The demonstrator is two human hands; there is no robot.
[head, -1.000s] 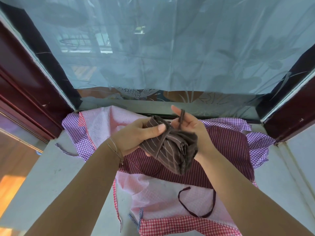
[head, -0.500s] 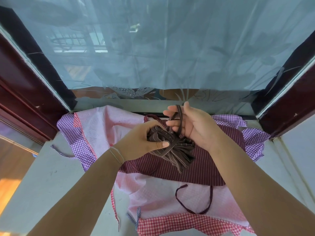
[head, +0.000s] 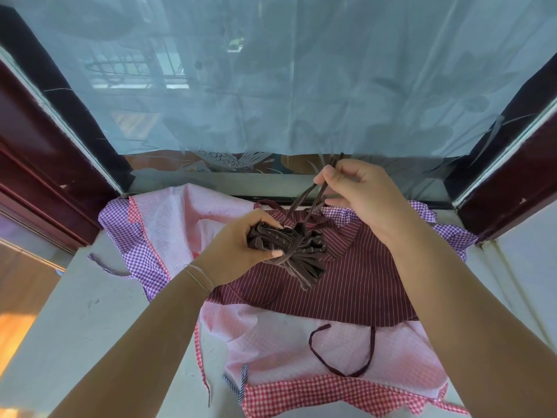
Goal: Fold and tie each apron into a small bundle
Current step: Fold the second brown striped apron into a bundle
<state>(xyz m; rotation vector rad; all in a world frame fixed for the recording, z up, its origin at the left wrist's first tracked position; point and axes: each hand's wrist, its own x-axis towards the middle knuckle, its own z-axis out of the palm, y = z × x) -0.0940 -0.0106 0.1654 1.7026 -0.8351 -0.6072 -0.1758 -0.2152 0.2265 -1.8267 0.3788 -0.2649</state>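
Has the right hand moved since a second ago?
Yes. The right hand has pulled the brown ties up and away from the bundle, toward the window sill; before, it sat against the bundle.

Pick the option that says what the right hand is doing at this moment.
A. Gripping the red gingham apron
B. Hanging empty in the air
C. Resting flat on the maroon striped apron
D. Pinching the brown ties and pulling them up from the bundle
D: the right hand pinches the brown ties, stretched taut up from the brown striped bundle that the left hand grips.
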